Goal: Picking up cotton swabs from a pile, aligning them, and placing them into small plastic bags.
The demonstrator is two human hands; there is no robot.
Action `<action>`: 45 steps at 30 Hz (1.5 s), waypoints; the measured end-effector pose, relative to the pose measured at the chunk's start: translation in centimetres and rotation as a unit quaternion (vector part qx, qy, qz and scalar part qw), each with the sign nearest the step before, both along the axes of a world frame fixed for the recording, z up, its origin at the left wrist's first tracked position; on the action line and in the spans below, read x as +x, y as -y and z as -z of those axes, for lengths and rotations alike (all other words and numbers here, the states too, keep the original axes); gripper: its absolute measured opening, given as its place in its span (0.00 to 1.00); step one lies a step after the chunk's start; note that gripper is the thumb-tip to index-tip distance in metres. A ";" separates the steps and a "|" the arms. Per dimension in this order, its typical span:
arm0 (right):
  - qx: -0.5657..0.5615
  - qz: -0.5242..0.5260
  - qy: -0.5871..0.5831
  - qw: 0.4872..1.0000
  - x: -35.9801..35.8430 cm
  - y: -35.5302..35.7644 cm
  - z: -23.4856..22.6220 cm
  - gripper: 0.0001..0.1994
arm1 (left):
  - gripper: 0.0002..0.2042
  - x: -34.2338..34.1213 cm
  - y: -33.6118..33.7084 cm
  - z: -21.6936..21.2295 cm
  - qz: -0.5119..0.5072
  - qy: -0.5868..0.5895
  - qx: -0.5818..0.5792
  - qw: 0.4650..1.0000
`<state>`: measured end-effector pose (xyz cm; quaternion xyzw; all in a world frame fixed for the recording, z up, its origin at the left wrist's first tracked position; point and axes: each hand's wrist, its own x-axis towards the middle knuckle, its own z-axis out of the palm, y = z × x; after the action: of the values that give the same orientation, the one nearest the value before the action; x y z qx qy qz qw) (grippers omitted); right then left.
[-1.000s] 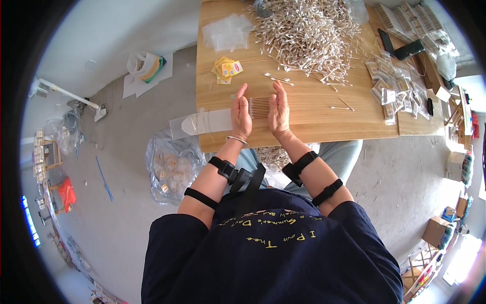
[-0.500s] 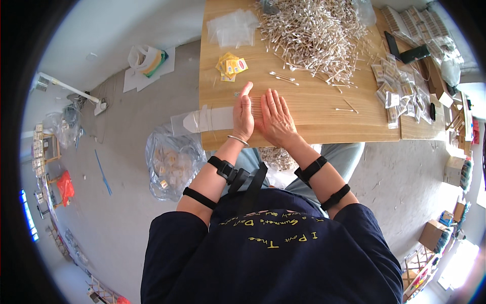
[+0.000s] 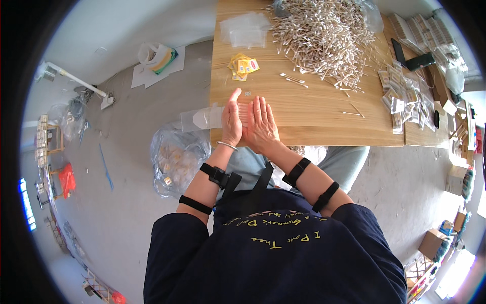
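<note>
My left hand (image 3: 231, 123) and my right hand (image 3: 263, 126) meet at the near edge of the wooden table (image 3: 324, 121). They press a small bundle of cotton swabs (image 3: 246, 112) between them. The left hand stands on its edge with the thumb up. The right hand lies flatter, its fingers straight over the bundle, so most of the swabs are hidden. A clear plastic bag (image 3: 201, 119) lies just left of the left hand and hangs over the table's side.
A big heap of cotton swabs (image 3: 324, 35) covers the far middle of the table, with loose ones (image 3: 293, 79) nearer. Yellow packets (image 3: 242, 66) and clear bags (image 3: 246, 29) lie far left. Filled packets (image 3: 401, 96) and a black phone (image 3: 419, 61) lie right. A plastic sack (image 3: 177, 158) sits on the floor.
The hands have closed together: the right palm has turned down and swung left against the left hand, covering the swab row that lay between them.
</note>
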<state>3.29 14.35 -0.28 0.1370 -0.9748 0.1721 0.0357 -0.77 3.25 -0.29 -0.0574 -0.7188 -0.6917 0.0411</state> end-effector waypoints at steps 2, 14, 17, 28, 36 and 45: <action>-0.001 0.012 -0.011 1.000 -0.5 1.4 -0.2 0.38 | 0.31 -0.6 1.1 0.0 -0.021 0.018 0.033 0.999; -0.018 -0.005 0.018 1.000 -0.6 1.5 -0.2 0.39 | 0.29 -0.4 2.0 0.6 -0.010 0.030 0.128 0.991; -0.027 0.014 0.011 0.999 -0.7 1.6 -0.1 0.39 | 0.29 -0.5 2.1 0.5 0.014 0.033 0.120 0.992; -0.017 0.001 0.023 1.000 -0.6 1.6 0.2 0.44 | 0.16 1.6 4.0 -0.1 -0.007 -0.056 -0.164 0.985; 0.022 0.002 0.080 0.997 -0.6 1.7 -0.9 0.48 | 0.20 5.8 5.7 -2.3 0.088 -0.145 -0.418 0.892; 0.059 -0.002 0.079 0.995 -0.7 1.8 -0.8 0.47 | 0.24 5.5 5.7 -2.4 0.117 -0.143 -0.453 0.872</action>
<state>2.61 12.55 0.55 0.1269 -0.9828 0.1245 -0.0500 4.72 -2.43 2.12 -0.2511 -0.9277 -0.2745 0.0318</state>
